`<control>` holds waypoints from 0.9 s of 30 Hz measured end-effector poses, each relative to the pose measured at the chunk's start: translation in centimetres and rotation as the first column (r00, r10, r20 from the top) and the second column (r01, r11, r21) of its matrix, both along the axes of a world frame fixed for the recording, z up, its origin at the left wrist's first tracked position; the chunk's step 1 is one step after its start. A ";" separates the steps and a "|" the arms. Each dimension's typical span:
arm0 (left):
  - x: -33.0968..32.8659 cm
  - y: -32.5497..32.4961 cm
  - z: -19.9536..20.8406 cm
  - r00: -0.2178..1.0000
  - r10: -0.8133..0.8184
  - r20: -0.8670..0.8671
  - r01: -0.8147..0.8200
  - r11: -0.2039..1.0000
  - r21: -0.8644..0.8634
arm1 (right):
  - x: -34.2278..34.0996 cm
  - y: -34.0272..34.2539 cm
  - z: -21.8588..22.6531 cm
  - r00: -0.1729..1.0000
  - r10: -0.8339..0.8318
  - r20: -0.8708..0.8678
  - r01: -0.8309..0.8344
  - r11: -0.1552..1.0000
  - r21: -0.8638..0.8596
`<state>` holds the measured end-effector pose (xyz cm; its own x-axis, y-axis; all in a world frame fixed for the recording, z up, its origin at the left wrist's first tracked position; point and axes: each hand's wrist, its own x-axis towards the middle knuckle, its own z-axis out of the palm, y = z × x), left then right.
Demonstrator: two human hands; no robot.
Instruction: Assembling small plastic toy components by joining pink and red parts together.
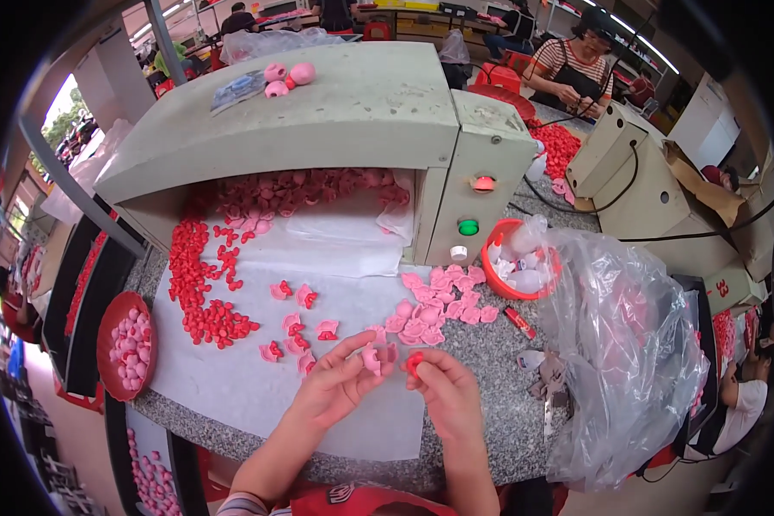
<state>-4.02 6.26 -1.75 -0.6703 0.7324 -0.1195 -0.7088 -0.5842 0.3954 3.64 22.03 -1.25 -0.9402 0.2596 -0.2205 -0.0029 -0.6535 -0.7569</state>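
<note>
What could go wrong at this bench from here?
1. The small red piece is pinched in the right hand's fingertips; it might slip and drop.
2. The pink piece in the left hand looks lightly held and could twist or fall.
3. The loose clear plastic bag lies right against the orange bucket; a tug could perhaps shift it.

The pale pink, cupped piece (371,360) in the left hand (334,384) looks like smooth, satiny plastic; the small red, rounded piece (414,362) in the right hand (447,396), glossier plastic. Beneath the grip, a matt white, paper-like sheet (224,383) covers speckled grey, stone-like tabletop (507,430). Beyond: a grey-green, box-shaped housing (318,112), scuffed painted metal. Rightward: a clear, crumpled bag (628,335), shiny plastic film.
</note>
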 end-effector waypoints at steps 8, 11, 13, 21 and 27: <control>2.3 -0.2 0.5 0.920 0.059 -0.388 -0.168 0.953 -0.254 | 1.0 -1.7 2.0 0.999 -0.027 -0.042 0.039 0.948 0.315; 2.7 -0.3 1.0 0.863 0.078 -0.500 -0.274 0.902 -0.333 | 1.2 -1.9 2.2 0.996 0.011 -0.086 0.034 0.864 0.503; 2.9 -0.6 0.9 0.829 0.100 -0.550 -0.318 0.894 -0.317 | 1.5 -1.9 2.3 0.994 0.031 -0.103 0.033 0.820 0.571; 2.6 -1.1 1.0 0.766 0.067 -0.639 -0.320 0.902 -0.289 | 1.5 -2.1 3.8 0.994 0.073 -0.075 0.012 0.636 0.771; 2.7 -1.0 0.6 0.779 0.061 -0.624 -0.331 0.885 -0.328 | 1.5 -1.7 4.0 0.992 0.127 -0.007 -0.070 0.587 0.807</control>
